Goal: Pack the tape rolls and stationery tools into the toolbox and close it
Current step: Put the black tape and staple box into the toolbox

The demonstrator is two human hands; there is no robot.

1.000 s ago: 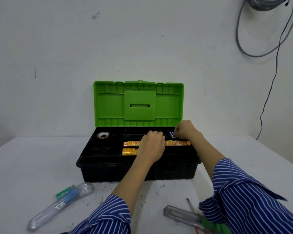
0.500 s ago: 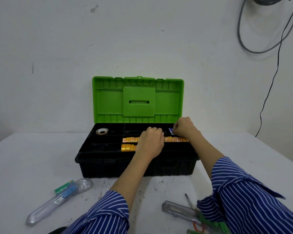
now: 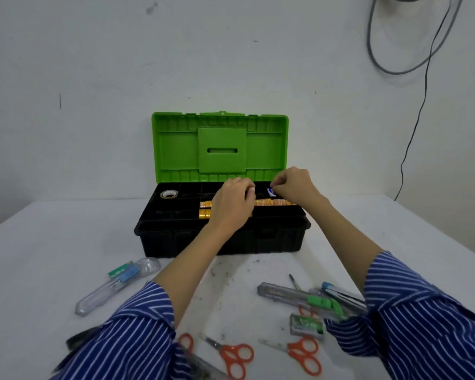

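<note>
Both my hands work over the open toolbox [image 3: 222, 242], its green lid [image 3: 220, 146] propped upright against the wall so the tray stays reachable. My left hand [image 3: 232, 205], fingers curled, seems to steady the yellow tape rolls [image 3: 272, 202], a row running left to right. My right hand [image 3: 292, 185] pinches a small blue-and-white item [image 3: 271, 191] at the tray's back.

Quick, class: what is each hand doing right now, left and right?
Left hand: over the toolbox tray, fingers curled; whether they hold anything cannot be told.
Right hand: fingertips pinch a small blue-and-white item.
</note>
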